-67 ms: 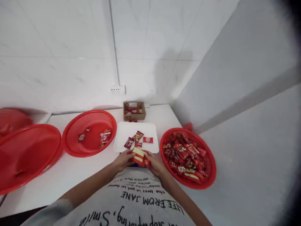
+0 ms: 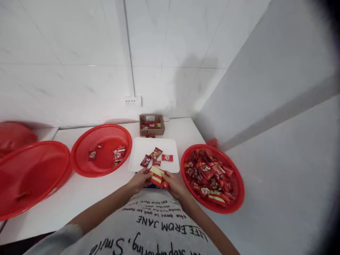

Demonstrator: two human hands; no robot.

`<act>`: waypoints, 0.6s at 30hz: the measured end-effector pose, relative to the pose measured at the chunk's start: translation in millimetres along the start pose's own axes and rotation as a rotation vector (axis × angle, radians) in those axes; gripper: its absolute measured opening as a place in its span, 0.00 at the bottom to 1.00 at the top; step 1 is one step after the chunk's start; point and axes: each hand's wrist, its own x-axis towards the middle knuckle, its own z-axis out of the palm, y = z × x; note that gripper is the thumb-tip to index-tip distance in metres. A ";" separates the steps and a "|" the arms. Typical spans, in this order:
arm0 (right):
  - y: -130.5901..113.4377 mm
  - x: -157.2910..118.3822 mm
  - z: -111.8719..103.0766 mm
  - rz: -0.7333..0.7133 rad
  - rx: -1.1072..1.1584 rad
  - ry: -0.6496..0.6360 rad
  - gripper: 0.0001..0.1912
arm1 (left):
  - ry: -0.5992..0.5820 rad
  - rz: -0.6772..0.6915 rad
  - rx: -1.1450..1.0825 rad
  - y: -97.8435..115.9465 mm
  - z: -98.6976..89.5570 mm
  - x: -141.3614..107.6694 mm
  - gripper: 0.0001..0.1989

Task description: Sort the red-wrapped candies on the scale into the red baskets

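Note:
Between my two hands is a red and cream packet [image 2: 156, 176], held low over the near edge of a white tray [image 2: 138, 145]. My left hand [image 2: 140, 180] pinches its left side, and my right hand [image 2: 172, 184] grips its right side, where a small red piece shows at the fingers. Just beyond the packet, several small wrapped packets lie on the tray: a dark red one [image 2: 145, 161], a patterned one [image 2: 156, 153], a small red one [image 2: 156, 163] and a bright red one [image 2: 167, 158].
A red basket [image 2: 240, 184] heaped with red packets stands at the right. To the left, another red basket [image 2: 127, 131] holds a few packets, beside a larger red basket [image 2: 57, 147]. A cardboard box [image 2: 152, 132] of packets sits behind the tray, near the wall.
Hardly anything differs. The small red piece at my right fingers has shifted slightly against the packet; both hands stay in place.

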 end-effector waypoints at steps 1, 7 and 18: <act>1.2 2.5 -0.4 -0.011 -0.036 0.029 0.21 | 0.013 0.012 0.008 -0.3 0.6 -0.4 0.12; -14.8 13.2 -2.8 -0.051 -0.015 0.185 0.17 | 0.019 0.090 -0.051 5.4 3.2 8.4 0.14; -21.1 7.2 -39.8 -0.111 0.114 0.415 0.11 | 0.167 0.729 1.169 -4.5 -19.2 33.8 0.25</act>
